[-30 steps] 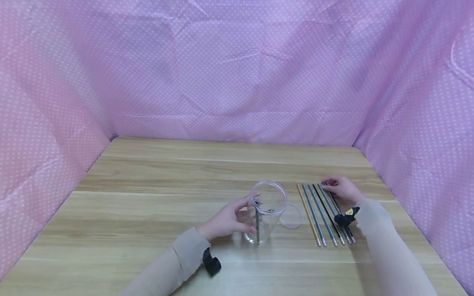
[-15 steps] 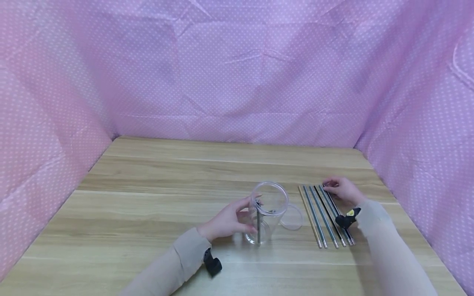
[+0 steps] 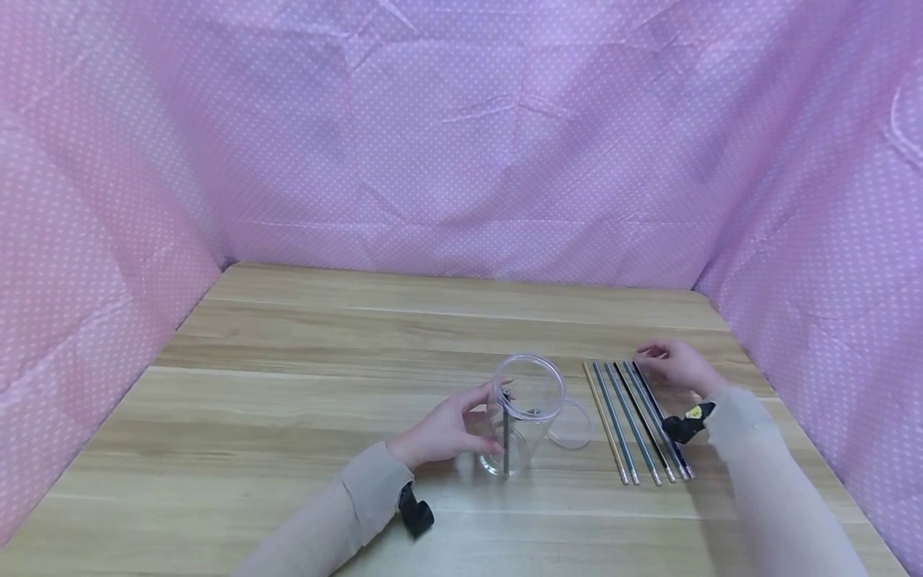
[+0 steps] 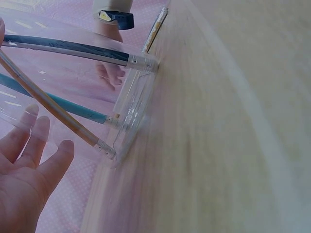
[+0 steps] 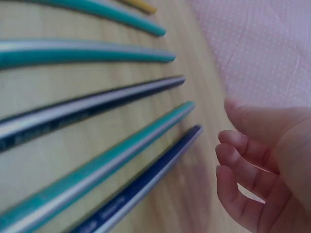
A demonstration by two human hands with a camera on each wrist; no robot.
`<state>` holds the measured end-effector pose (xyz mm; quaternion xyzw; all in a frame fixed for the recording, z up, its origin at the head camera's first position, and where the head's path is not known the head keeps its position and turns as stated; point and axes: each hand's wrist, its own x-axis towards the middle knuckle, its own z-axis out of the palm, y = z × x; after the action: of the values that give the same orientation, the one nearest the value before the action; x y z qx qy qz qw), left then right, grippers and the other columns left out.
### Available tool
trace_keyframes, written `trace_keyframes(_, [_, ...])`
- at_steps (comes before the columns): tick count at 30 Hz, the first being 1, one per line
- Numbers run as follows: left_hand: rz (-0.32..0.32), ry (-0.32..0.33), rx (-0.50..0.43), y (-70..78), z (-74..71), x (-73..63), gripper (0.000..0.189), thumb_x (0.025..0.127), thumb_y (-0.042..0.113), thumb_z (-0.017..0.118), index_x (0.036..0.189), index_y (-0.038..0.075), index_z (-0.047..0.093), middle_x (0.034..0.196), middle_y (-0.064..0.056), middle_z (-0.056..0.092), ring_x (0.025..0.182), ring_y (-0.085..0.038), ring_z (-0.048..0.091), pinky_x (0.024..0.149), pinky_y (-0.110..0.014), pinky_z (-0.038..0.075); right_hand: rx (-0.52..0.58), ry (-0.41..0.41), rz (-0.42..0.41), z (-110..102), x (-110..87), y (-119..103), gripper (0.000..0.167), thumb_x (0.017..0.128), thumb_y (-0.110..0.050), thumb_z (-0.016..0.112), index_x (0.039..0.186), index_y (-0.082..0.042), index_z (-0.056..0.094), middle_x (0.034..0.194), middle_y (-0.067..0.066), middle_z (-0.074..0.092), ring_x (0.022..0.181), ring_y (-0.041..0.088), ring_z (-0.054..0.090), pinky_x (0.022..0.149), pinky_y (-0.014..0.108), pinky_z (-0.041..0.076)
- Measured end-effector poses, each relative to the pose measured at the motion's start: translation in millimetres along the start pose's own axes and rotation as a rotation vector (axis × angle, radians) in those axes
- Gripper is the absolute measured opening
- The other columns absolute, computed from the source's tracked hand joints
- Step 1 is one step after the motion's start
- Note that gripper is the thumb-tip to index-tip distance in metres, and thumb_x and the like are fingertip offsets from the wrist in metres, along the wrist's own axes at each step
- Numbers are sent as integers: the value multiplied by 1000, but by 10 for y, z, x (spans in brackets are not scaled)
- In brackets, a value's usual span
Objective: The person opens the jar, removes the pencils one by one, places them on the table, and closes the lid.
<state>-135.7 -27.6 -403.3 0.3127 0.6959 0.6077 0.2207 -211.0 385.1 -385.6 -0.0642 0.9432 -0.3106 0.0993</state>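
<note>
My left hand (image 3: pixel 447 429) grips the side of a tall clear plastic cup (image 3: pixel 537 429) standing on the table, thumb in front and fingers behind. Inside the cup are a dark pencil (image 4: pixel 92 52), an orange pencil (image 4: pixel 58 109) and a teal pencil (image 4: pixel 80 108), eraser ends down. To the right, several pencils lie side by side, erasers toward me. Just beyond the tip of the rightmost one, a dark blue pencil (image 5: pixel 155 167), my right hand (image 3: pixel 678 369) hovers with loosely bent fingers and nothing in them; the right wrist view shows a gap between them.
A clear round lid (image 3: pixel 571 425) lies flat between the cup and the pencil row. Next to it, a yellow pencil (image 3: pixel 604 421) is the row's leftmost. Pink dotted cloth (image 3: pixel 461 160) walls in the wooden table (image 3: pixel 324 344) at the back and sides.
The dark blue pencil has shifted left, closer to its neighbour in the row. My right hand has let go of it and drawn slightly right. The left hand and cup stay put.
</note>
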Motion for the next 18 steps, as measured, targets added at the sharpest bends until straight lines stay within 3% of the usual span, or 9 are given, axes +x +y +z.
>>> trace_keyframes(5, [2,-4,-4,18,4,-1,91,76,2,76,150,12,25,149,-15,37,133,-34,41,111,-35,37,11,17,-21,-37,-13,-164,39,95,-18,56,120,11,54,104,23,61,80,13,58,65,27,55])
trace_keyframes(13, [25,-14,-8,13,10,9,89,76,3,76,150,10,27,151,-15,32,134,-33,40,110,-31,38,8,24,-94,-7,-9,-415,38,95,-18,56,120,10,55,106,24,61,85,24,62,70,37,58])
trace_keyframes(18, [-1,3,-19,25,20,0,91,75,1,76,150,14,26,152,-13,32,134,-35,40,111,-35,37,-14,46,-154,9,-12,-570,35,95,-19,56,119,8,57,103,21,62,80,23,63,67,35,58])
